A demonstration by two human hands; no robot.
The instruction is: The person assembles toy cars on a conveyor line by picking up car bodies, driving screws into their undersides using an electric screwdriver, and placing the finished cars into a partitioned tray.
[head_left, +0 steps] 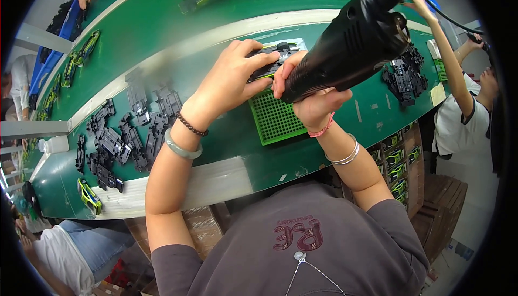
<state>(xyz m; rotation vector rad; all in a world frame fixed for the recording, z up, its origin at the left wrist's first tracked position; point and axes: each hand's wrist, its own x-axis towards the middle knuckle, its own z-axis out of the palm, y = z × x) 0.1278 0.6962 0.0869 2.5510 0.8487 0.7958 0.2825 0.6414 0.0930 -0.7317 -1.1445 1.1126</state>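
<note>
A black electric screwdriver (345,42) is wrapped in the fingers of my right hand (318,104), its cable end raised toward the upper right. The tool's tip points down at a toy car (268,70), though the exact contact is hidden by my fingers. That car lies with its black underside up and a bit of yellow-green body at its edge. Closed around its left side, my left hand (229,75) holds it steady. Just below sits a green perforated tray (278,121) with rows of small holes.
Black toy-car chassis (116,142) are heaped at the left, with another pile (404,75) at the right. A conveyor belt (162,23) carrying several toy cars runs behind. A finished-looking car (89,196) rests near the left edge. Boxed cars (396,172) stand below the bench. Co-workers are on both sides.
</note>
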